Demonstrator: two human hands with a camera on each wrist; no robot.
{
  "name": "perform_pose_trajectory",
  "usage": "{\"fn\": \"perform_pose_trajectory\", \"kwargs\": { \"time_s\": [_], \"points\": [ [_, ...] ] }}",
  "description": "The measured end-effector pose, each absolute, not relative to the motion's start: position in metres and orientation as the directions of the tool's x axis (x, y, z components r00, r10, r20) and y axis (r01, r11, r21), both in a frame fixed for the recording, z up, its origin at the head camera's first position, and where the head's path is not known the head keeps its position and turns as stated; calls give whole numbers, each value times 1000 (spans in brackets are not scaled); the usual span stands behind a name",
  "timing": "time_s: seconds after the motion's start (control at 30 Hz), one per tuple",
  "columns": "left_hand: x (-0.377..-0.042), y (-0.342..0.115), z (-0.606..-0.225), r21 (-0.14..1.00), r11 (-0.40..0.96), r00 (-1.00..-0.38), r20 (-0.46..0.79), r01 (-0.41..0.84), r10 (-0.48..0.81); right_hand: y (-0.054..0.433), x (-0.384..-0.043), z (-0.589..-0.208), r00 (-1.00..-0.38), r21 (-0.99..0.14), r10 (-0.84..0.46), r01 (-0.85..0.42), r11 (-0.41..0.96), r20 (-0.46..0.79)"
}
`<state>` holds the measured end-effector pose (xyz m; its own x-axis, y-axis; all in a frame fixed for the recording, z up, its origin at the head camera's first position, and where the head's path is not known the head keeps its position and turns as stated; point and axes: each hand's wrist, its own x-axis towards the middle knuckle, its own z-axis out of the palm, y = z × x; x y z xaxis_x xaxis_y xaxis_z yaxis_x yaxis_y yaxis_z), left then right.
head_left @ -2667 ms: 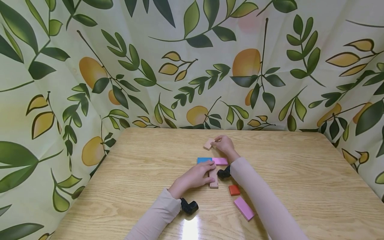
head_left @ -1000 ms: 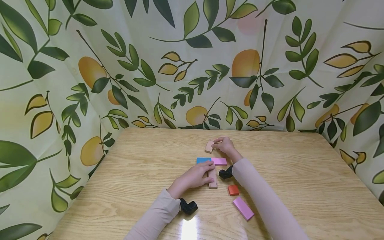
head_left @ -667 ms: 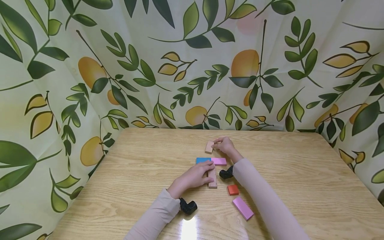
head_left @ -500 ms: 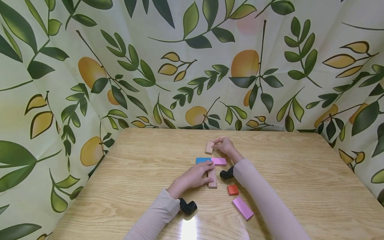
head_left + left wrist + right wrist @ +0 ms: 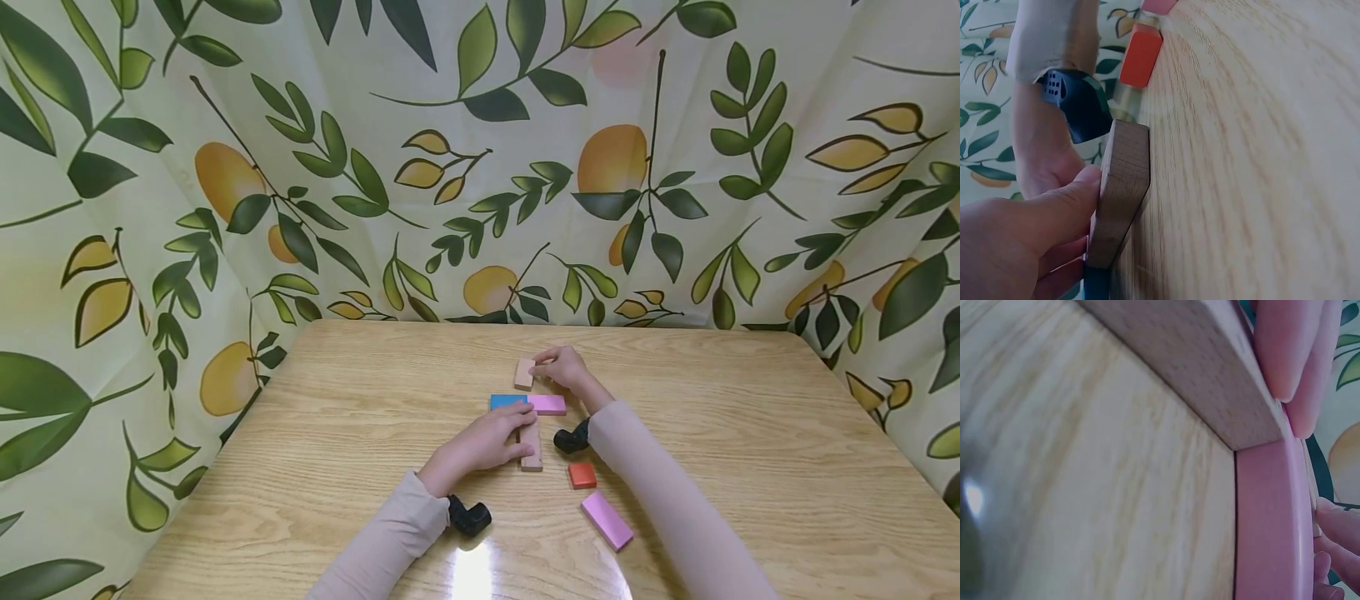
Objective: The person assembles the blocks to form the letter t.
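In the head view, my left hand (image 5: pixel 483 437) rests on a long plain wooden block (image 5: pixel 532 461), its fingers reaching the far end. Thumb and fingers lie along the block's upper face in the left wrist view. That end butts against a blue block (image 5: pixel 507 401) and a pink block (image 5: pixel 553 406), which sit end to end crosswise. Beyond this row, my right hand (image 5: pixel 567 370) pinches a shorter plain wooden block (image 5: pixel 524 375) by its right side. A narrow strip of table separates that block from the row. Left fingers cover part of the join.
A red block (image 5: pixel 582 476) and a second pink block (image 5: pixel 607 522) lie to the right of the long wooden block, near my right sleeve. Black wrist cameras (image 5: pixel 470 517) hang below both wrists. A patterned curtain (image 5: pixel 420 208) stands behind the table's far edge.
My right hand has drawn the short wooden block nearer to the blue and pink row and turned it straighter. The left hand stays on the long block.
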<state>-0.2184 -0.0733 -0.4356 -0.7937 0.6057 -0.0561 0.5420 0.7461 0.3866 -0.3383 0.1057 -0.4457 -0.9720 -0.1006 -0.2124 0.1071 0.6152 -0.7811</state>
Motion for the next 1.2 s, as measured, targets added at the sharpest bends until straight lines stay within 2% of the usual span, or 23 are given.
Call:
{"fn": "perform_pose_trajectory", "kwargs": {
  "time_s": [0.53,1.2],
  "points": [
    [-218,-75,-436,397,741,-790,-61,542,610,106,-333,-445,-962,-772,-104,136,620,-253],
    [-218,-74,-436,389,745,-790,-66,543,610,111,-335,-447,-963,-787,-142,97,609,-229]
  ]
}}
